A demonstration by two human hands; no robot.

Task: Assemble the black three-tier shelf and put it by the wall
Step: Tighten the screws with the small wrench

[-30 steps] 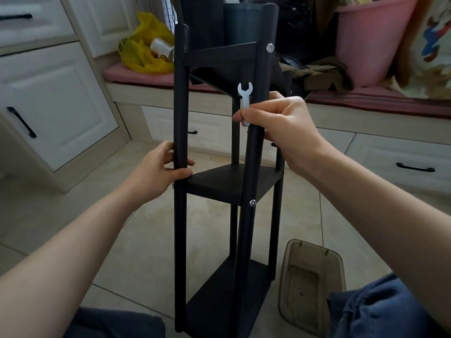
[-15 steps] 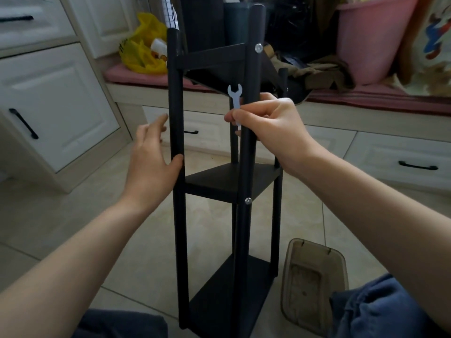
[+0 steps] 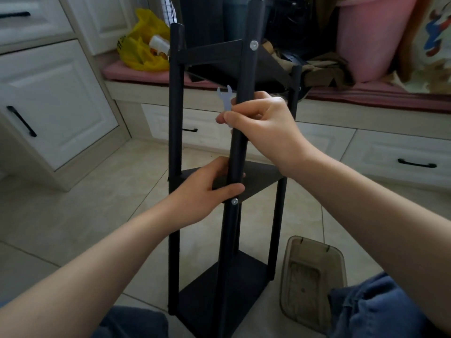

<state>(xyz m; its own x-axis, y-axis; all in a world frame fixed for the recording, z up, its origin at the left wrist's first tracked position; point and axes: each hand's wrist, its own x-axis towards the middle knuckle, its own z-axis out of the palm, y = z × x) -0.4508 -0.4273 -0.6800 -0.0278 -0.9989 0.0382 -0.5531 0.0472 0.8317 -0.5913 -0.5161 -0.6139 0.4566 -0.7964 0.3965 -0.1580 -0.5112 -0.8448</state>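
Two hands grip the near post (image 3: 238,152) of the three-tier shelf (image 3: 253,284): left hand (image 3: 207,193) at the middle tier (image 3: 261,176), right hand (image 3: 263,123) higher, also pinching one wrench (image 3: 225,97). Open floor (image 3: 85,203) lies left; one tray (image 3: 314,254) sits close on the right.

The left hand (image 3: 205,191) has let go of the leftmost post (image 3: 176,118) and now grips the front post (image 3: 246,76) at frame centre.

Your forearms (image 3: 97,276) show bare up to your left hand (image 3: 207,191) and right hand (image 3: 263,123). You wear blue denim trousers (image 3: 380,311), creased at the frame's lower right, darker at bottom centre.
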